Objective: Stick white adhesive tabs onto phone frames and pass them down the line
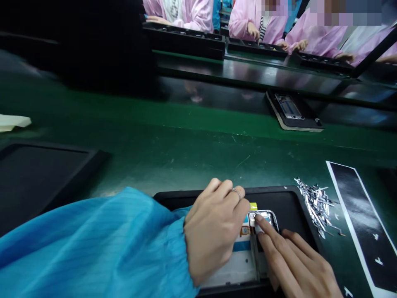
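Note:
A phone frame (237, 267), with white and blue areas and a metal rim, lies on a black tray (279, 194) in front of me. My left hand (217, 223), in a blue sleeve and wearing a ring, is closed over the left and upper part of the frame. Its fingertips are hidden, so I cannot tell what they pinch. A small yellow tab (253, 206) sticks out at the frame's top edge, just beside those fingers. My right hand (297, 260) reaches in from the lower right with its fingers stretched out, the index fingertip touching the frame's upper part.
A heap of thin silvery strips (318, 205) lies right of the tray, near a black sheet with white borders (359, 207). Another phone frame (290, 106) rests on a black pad (305, 123) farther back. At left is another black tray (46, 178). Co-workers in pink (198, 14) sit opposite.

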Available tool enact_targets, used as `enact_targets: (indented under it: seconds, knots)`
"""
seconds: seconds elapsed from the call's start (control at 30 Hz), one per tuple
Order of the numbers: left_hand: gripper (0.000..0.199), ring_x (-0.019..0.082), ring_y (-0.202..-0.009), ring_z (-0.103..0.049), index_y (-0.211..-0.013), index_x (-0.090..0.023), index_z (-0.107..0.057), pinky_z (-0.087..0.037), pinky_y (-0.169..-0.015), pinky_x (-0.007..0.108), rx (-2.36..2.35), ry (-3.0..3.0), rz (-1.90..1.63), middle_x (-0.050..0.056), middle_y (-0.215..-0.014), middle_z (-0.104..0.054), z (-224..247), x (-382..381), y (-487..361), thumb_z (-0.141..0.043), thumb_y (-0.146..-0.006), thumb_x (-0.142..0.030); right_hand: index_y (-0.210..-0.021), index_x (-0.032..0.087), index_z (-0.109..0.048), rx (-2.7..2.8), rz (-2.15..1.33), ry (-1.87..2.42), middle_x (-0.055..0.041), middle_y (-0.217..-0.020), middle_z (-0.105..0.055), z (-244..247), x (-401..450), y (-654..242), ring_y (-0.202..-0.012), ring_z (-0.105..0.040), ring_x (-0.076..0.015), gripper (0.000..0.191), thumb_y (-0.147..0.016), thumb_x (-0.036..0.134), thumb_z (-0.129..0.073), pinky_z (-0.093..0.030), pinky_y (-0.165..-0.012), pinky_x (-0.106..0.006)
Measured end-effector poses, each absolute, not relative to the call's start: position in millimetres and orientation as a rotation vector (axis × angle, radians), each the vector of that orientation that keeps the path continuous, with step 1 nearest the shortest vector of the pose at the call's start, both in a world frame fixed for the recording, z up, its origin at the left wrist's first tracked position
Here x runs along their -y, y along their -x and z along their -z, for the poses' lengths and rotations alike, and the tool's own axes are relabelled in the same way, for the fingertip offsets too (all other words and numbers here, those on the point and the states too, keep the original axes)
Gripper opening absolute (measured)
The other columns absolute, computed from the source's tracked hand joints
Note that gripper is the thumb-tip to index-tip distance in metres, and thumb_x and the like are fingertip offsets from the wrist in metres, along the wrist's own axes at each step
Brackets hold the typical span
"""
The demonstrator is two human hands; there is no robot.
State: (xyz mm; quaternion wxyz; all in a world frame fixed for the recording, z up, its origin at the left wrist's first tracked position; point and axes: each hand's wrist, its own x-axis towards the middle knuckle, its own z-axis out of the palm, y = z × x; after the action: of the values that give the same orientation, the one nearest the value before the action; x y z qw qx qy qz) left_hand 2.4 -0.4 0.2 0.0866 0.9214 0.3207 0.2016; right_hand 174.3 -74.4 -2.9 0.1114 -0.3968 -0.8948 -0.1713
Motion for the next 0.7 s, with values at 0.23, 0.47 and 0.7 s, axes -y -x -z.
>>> enact_targets:
  seconds: [0.23,0.47,0.7]
  knots:
    - [0.029,0.018,-0.069,-0.042,-0.066,-0.014,-0.053,-0.034,-0.064,0.035,-0.951,-2.595,-0.655,0.006,-0.073,-0.057,-1,-1,-1,-0.036,-0.089,-0.008,-0.092,0.009,-0.064,2.657,0.552,1.146,-0.0099,-0.096,-0.07,1,76,-177,-0.07,-0.067,-0.0143,0.037,-0.088,-0.002,-0.029,-0.053,-0.065,-0.025]
    - [0.024,0.017,-0.071,-0.042,-0.064,-0.014,-0.051,-0.033,-0.064,0.033,-0.891,-2.544,-0.608,0.003,-0.07,-0.055,-1,-7,0,-0.044,-0.085,-0.007,-0.088,0.009,-0.066,2.654,0.579,1.114,-0.0104,-0.091,-0.071,-6,73,-173,-0.062,-0.066,-0.0132,0.044,-0.087,-0.002,-0.024,-0.053,-0.061,-0.024]
    - [0.019,0.016,-0.068,-0.043,-0.06,-0.015,-0.052,-0.03,-0.062,0.03,-0.89,-2.468,-0.409,-0.001,-0.064,-0.056,-9,-23,0,-0.059,-0.076,-0.008,-0.09,0.012,-0.069,2.677,0.503,1.098,-0.0084,-0.093,-0.07,-9,66,-166,-0.067,-0.067,-0.0131,0.054,-0.088,-0.004,-0.017,-0.053,-0.06,-0.022]
